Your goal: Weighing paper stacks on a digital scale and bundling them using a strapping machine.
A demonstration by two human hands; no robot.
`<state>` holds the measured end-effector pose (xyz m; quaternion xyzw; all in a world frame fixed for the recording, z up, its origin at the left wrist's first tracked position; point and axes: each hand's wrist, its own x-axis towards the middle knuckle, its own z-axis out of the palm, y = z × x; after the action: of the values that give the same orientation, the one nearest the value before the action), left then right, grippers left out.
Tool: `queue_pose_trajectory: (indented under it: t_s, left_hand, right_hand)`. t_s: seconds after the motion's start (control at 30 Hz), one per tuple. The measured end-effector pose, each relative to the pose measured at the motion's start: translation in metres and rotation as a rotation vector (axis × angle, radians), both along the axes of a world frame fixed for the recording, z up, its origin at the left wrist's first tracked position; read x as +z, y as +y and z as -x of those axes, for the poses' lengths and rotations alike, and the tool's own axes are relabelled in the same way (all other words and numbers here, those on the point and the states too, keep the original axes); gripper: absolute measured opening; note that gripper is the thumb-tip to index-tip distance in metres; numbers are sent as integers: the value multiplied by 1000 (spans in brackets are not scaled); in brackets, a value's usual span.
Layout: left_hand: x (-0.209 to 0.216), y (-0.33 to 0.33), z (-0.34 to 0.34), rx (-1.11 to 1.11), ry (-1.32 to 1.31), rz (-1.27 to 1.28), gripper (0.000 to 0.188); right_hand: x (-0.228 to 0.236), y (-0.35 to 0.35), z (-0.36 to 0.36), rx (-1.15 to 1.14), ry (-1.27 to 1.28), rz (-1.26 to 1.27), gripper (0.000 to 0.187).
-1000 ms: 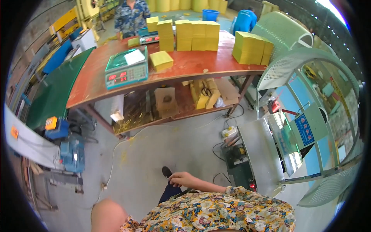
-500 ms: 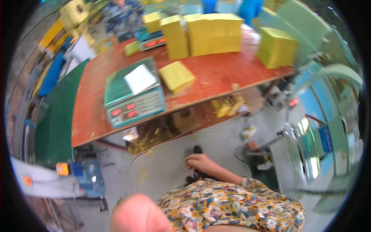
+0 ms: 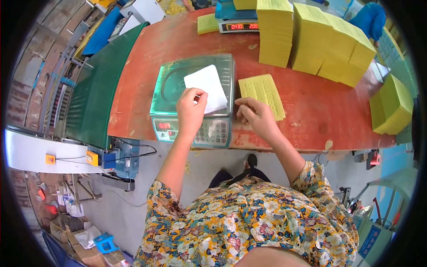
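Observation:
A teal electronic scale (image 3: 167,84) with a clear cover stands on the red table. On its pan lies a white sheet of paper (image 3: 207,84), slightly tilted. My left hand (image 3: 191,109) is over the pan at the sheet's lower left edge, thumb and fingers pinched together; whether they grip the paper is hidden. My right hand (image 3: 260,116) is by the near left edge of a yellow stack of embossed sheets (image 3: 264,91), just right of the scale. Its fingers are loosely bent and apart, with nothing visible in them.
Tall yellow paper stacks (image 3: 275,38) stand at the back right, and another yellow block (image 3: 391,107) at the right end. A second scale (image 3: 235,24) with a lit display is behind. A green surface (image 3: 95,98) adjoins the red table (image 3: 320,129) on the left.
I have come closer to the table and the view has shifted. Both hands have risen from near my body to the scale and the small yellow stack.

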<state>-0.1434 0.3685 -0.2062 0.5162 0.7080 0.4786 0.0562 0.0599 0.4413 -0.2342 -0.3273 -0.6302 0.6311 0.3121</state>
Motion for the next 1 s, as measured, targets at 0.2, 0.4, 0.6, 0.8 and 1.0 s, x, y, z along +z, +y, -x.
queue_pose_trajectory:
  t_s: [0.2,0.4,0.6,0.8,1.0]
  left_hand:
    - [-19,18,12,10,-146,104,12]
    - [-9,14,16,-177,-133,196,21]
    - [2,15,8,-353,-68,246,35]
    - [9,11,0,-448,268,188,52]
    - [3,7,8,-413,127,223,44]
  right_hand:
    - [-7,32,33,9,-219,-221,24]
    - [-11,27,29,-32,-119,-58,24]
    - [-10,6,25,-72,-2,178,25]
    - [-3,-3,31,-141,-7,38,24]
    - [16,-4,40,-202,-176,-312,20]
